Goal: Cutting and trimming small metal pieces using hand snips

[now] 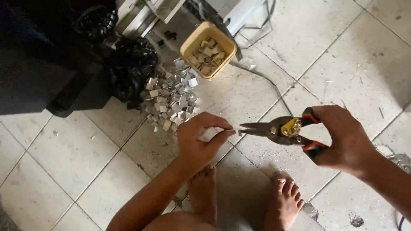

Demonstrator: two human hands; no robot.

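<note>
Nearest us, two bare feet rest on the tiled floor. Above them, our left hand pinches a small thin metal piece between thumb and forefinger, the fingers closed on its near end. Our right hand wraps the orange-and-black handles of the tin snips, whose blades stand almost closed, tips touching or just beside the piece's free end. We judge a cut is in hand; the next move calls for seating the piece between the blades. Beyond lie a heap of cut metal pieces and a tan tub holding more.
</note>
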